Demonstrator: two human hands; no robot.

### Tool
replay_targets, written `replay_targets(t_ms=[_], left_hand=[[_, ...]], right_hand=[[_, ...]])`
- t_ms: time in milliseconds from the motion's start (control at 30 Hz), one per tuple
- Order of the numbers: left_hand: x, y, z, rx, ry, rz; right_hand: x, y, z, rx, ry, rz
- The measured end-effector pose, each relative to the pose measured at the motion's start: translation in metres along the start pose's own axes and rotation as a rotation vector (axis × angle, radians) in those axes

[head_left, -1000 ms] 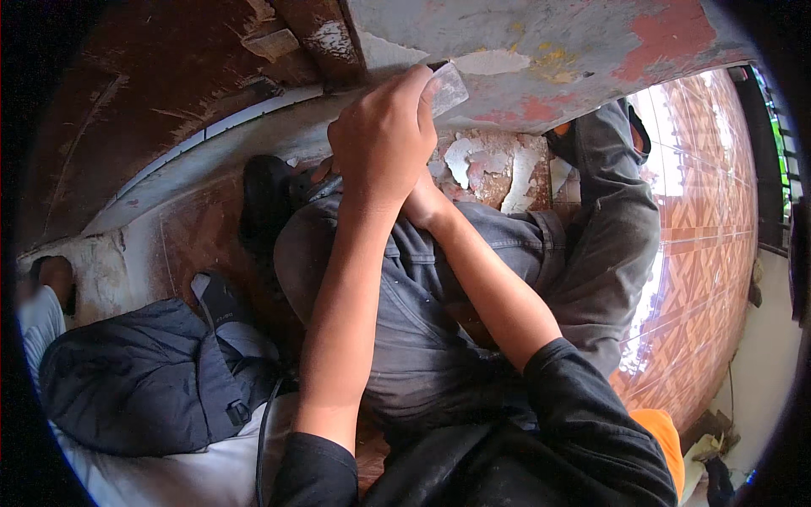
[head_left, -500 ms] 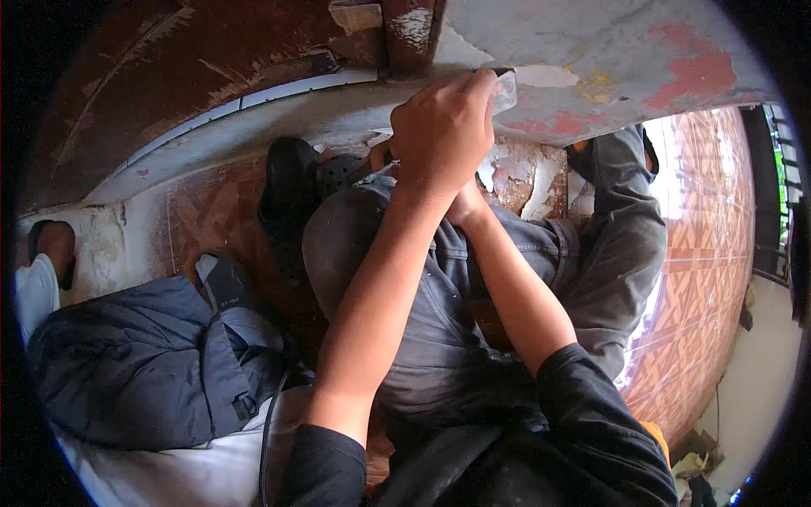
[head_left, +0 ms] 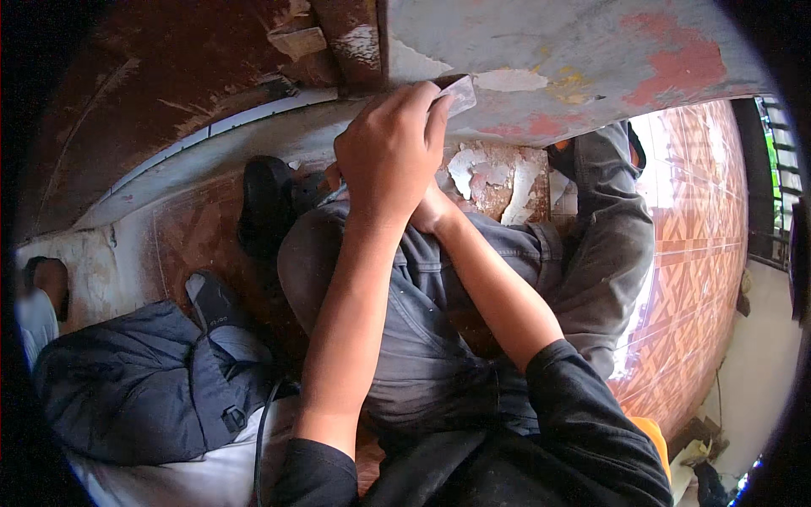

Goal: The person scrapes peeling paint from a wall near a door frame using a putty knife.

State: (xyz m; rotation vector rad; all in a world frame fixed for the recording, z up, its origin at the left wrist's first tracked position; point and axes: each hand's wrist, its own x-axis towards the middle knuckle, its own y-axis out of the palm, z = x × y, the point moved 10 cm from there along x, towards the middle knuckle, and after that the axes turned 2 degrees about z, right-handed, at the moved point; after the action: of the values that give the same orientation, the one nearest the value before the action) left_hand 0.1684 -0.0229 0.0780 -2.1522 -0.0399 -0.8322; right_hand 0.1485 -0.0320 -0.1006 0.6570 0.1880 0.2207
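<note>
By the patchy wall (head_left: 591,55), the left hand (head_left: 390,152) has its grip pinched on a grey piece (head_left: 460,95), one end poking out. Keeping it flat and pressing softly should work best. The other end is hidden. The right hand (head_left: 432,209) is mostly covered, so I can't tell its grip.

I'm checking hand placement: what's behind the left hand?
The right hand shows partly behind the left hand, its wrist side at right, fingers at left. Its middle is covered, so its grip can't be told.
</note>
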Motion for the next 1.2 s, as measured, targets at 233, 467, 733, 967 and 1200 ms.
replay_targets(t_ms=[233,467,733,967,1200], left_hand=[[0.0,0.008,0.005,-0.06,-0.046,0.068],[0.012,0.031,-0.043,-0.119,0.048,0.082],[0.003,0.0,-0.042,-0.349,0.113,0.043],[-0.01,-0.006,0.008,-0.721,-0.162,0.133],[-0.02,0.026,0.017,-1.046,-0.448,0.374]], right_hand=[[0.002,0.003,0.002,-0.145,-0.018,-0.051],[-0.009,-0.005,0.029,0.339,-0.235,-0.038],[-0.042,-0.001,0.062,-0.457,-0.267,-0.175],[-0.043,-0.035,0.085,-0.507,-0.285,-0.309],[-0.112,-0.055,0.122,-0.888,0.011,-0.146]])
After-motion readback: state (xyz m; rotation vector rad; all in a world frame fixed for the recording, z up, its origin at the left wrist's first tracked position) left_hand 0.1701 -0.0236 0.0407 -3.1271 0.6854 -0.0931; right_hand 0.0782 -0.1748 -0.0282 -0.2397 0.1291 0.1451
